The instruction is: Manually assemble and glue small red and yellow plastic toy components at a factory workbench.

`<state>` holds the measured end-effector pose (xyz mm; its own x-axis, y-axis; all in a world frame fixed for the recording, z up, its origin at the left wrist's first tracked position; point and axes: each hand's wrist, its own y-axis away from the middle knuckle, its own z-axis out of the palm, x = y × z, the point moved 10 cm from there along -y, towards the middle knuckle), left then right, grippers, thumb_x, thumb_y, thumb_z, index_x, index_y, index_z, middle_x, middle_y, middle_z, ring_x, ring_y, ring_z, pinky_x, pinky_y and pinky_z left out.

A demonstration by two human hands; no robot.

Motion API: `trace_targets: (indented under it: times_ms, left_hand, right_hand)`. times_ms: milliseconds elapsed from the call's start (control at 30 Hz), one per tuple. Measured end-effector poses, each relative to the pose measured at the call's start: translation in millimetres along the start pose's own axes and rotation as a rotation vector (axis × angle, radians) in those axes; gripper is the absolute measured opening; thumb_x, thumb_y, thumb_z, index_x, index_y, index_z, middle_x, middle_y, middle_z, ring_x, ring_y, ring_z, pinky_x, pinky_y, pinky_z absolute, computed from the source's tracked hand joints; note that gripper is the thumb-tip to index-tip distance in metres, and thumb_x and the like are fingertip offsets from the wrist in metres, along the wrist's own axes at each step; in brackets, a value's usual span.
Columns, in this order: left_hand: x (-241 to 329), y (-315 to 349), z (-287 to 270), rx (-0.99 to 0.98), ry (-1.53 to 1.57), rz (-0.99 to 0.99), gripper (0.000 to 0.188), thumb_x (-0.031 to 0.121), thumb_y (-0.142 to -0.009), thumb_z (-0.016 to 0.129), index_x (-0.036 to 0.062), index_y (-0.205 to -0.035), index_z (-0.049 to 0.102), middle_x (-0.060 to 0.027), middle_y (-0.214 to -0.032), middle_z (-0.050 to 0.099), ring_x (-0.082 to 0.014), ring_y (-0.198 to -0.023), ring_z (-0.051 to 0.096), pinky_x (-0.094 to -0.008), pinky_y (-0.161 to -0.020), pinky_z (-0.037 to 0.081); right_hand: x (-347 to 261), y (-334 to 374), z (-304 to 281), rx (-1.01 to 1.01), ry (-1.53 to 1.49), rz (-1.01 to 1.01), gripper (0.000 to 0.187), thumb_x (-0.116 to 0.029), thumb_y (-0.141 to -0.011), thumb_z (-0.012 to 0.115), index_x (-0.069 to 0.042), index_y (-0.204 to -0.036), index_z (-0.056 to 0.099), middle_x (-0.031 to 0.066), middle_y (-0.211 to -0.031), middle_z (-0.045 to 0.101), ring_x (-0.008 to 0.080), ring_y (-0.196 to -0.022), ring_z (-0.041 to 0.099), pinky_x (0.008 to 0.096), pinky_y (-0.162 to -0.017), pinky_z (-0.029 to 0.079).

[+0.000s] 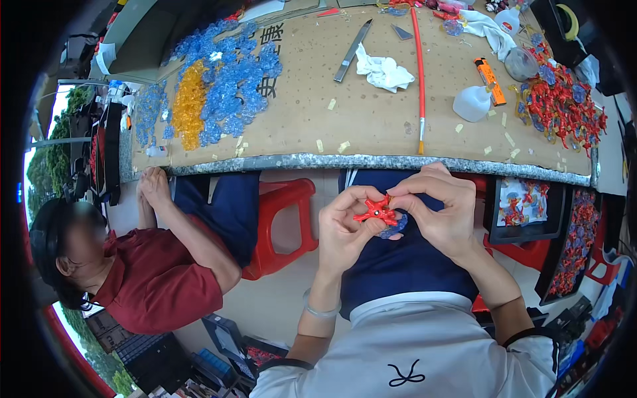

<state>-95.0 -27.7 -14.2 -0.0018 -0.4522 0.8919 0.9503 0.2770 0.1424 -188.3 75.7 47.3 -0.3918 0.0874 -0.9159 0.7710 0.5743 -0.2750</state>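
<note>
"Red, glossy and plastic-looking, that many-limbed figure [375, 213]: where is it, and what could go wrong?"

"It is between the person's bare hands, off the near edge of the brown, board-topped table [371, 132]. Start at the left: the bare left hand [343, 224] grasps it, thumb across the near side, fingers curled around it. Too loose a hold could drop it onto the navy-blue cloth trousers [408, 265] or the pale, smooth floor [269, 302]; too hard a thumb could bend or snap a limb."

"And on the right?"

"The bare right hand [446, 211] pinches the figure's far right tip between thumb and forefinger. Whether a separate small bit is caught there too, nobody can tell. A sharp twist might tear that tip, or tug everything out of the left fingers. Farther right, if it landed on the table, it could get lost in the tangled heap of red, blue and amber pieces [564, 109]."

"How does it look, left to right?"

"Stubby red limbs splay to the left; a dark, round, pale-rimmed dot marks the middle; then, right and underneath, a rounded, translucent blue piece [396, 229] shows past the red. Whether the two are joined or merely touching cannot be told."
</note>
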Motion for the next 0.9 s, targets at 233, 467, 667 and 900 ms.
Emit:
trace_targets:
  times_ms: [233,467,667,900]
  left_hand:
    - [5.3,0.6,1.2,0.001,-0.043,0.050,0.026,-0.005,-0.083,0.066,-0.0076,-0.106,0.054,-0.0138,-0.095,0.064,-0.0201,-0.089,0.067,-0.0292,-0.078,0.056]
    - [15.3,4.5,-2.7,0.079,-0.217,0.150,0.027,-0.004,-0.080,0.069,-0.0072,-0.102,0.054,-0.0120,-0.091,0.062,-0.0178,-0.083,0.065,-0.0316,-0.072,0.059]
    - [26.2,10.5,-0.6,0.080,-0.300,0.053,0.023,-0.010,-0.081,0.063,-0.0064,-0.104,0.059,-0.0093,-0.101,0.060,-0.0170,-0.095,0.062,-0.0295,-0.081,0.055]
    - [44.2,12.5,-0.6,0.078,-0.274,0.203,0.024,-0.007,-0.081,0.064,-0.0040,-0.105,0.060,-0.0066,-0.097,0.061,-0.0109,-0.087,0.062,-0.0248,-0.073,0.057]
  right_hand:
    - [-6.5,-1.3,-3.9,0.008,-0.018,-0.028,0.010,0.002,-0.067,0.072,-0.003,-0.076,0.071,0.0067,-0.067,0.068,0.0187,-0.061,0.064,0.0287,-0.068,0.044]
    - [-16.3,-4.3,-3.9,-0.012,0.006,-0.066,0.006,0.000,-0.068,0.072,-0.003,-0.073,0.069,0.0068,-0.072,0.069,0.0205,-0.065,0.065,0.0299,-0.068,0.045]
    - [-21.8,-6.3,1.3,-0.004,-0.016,-0.030,0.006,0.001,-0.068,0.072,-0.002,-0.071,0.069,0.0085,-0.072,0.069,0.0217,-0.068,0.066,0.0304,-0.070,0.047]
    - [-36.8,-9.0,7.0,-0.020,-0.007,-0.094,0.011,-0.004,-0.067,0.078,-0.001,-0.074,0.070,0.0070,-0.075,0.070,0.0177,-0.069,0.063,0.0293,-0.073,0.044]
